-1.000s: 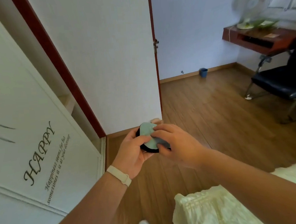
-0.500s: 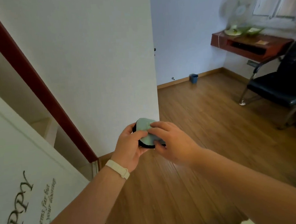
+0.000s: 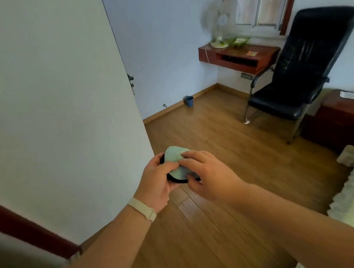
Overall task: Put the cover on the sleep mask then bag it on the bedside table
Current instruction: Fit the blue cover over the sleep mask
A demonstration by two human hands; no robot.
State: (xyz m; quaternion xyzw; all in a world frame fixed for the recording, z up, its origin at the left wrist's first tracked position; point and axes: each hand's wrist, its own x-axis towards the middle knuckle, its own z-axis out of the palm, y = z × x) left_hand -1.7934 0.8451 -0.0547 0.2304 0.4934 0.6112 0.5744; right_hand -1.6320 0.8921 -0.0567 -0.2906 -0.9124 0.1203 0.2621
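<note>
Both hands (image 3: 187, 173) grip the sleep mask (image 3: 176, 161) above wooden floor (image 3: 225, 151), chair (image 3: 299, 73) beyond

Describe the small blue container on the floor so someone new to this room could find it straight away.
Start at the black chair by the wall-mounted wooden desk and follow the baseboard left along the far wall. The blue cup stands on the wooden floor against that wall, just past the edge of the white door. It is the only blue thing and the only loose item on the floor there.
</note>
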